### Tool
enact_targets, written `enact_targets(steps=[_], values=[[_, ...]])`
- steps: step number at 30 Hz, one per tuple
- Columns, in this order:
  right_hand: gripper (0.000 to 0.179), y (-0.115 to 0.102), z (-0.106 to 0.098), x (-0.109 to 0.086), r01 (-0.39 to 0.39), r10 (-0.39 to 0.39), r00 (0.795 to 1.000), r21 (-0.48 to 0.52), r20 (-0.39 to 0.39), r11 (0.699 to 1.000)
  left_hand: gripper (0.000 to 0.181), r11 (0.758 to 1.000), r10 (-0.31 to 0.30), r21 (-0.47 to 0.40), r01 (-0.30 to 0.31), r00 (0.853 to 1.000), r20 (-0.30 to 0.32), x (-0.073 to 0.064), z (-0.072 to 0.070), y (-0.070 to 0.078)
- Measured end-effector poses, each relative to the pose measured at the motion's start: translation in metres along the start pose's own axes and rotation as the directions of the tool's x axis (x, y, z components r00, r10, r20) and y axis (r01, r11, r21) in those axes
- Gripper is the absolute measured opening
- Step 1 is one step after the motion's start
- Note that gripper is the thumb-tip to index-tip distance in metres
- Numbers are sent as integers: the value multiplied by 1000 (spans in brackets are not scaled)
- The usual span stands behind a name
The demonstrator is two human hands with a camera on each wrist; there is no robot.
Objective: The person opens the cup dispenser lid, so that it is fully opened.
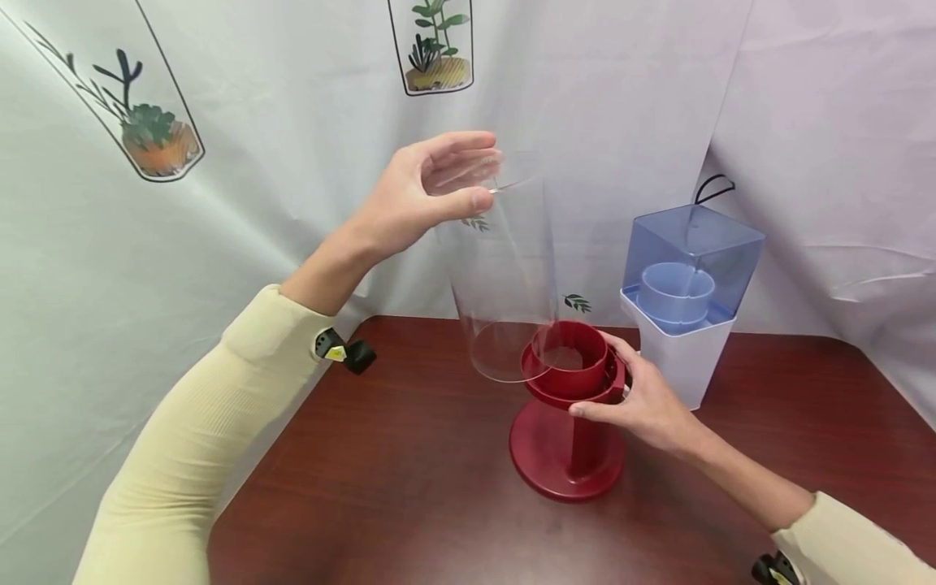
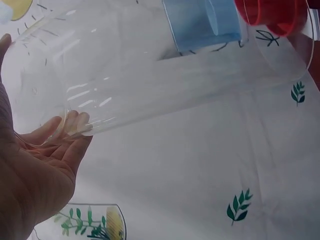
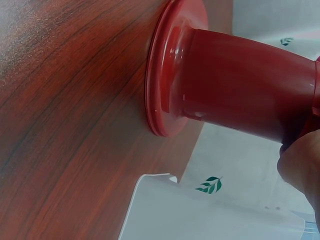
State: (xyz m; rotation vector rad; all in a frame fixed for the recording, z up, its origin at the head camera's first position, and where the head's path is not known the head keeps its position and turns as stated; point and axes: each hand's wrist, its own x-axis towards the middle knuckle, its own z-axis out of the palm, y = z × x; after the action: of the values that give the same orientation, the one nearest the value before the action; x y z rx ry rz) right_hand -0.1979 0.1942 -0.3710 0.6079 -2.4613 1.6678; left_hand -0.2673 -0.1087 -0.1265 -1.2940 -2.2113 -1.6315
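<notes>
My left hand (image 1: 417, 191) grips a tall clear plastic cylinder (image 1: 504, 268) by its upper end, thumb on the near side and fingers round the far side. Tilted slightly, the cylinder hangs over the table, and its lower rim overlaps the red cup-shaped top of a stand in the head view. That red stand (image 1: 566, 455) has a round base on the table and a thick column. My right hand (image 1: 643, 398) holds the stand's upper collar from the right, thumb in front and fingers behind. In the right wrist view the thumb lies against the red column (image 3: 240, 80).
Behind my right hand stands a white dispenser (image 1: 683, 357) with a translucent blue square top (image 1: 695, 260). A white cloth with plant prints (image 1: 292, 122) hangs behind the dark reddish wood table (image 1: 351, 487).
</notes>
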Motion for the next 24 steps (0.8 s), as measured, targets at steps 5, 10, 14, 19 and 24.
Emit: enact_targets(steps=[5, 10, 14, 19, 24], values=[[99, 0, -1, -1, -2, 2, 1000, 3, 1, 1000, 60, 999, -47, -24, 46, 998, -36, -3, -6, -4], [98, -1, -1, 0, 5, -6, 1000, 9, 4, 1000, 59, 999, -48, -18, 47, 997, -59, -6, -11, -10], [98, 0, -1, 0, 6, -6, 1000, 4, 4, 1000, 58, 999, -45, -7, 44, 996, -79, -8, -16, -15], [98, 0, 0, 0, 7, -7, 1000, 14, 6, 1000, 57, 999, -44, 7, 45, 994, -101, -10, -22, -21], [98, 1, 0, 1, 11, -11, 1000, 19, 4, 1000, 57, 998, -54, 18, 57, 990, -130, -10, -26, -25]])
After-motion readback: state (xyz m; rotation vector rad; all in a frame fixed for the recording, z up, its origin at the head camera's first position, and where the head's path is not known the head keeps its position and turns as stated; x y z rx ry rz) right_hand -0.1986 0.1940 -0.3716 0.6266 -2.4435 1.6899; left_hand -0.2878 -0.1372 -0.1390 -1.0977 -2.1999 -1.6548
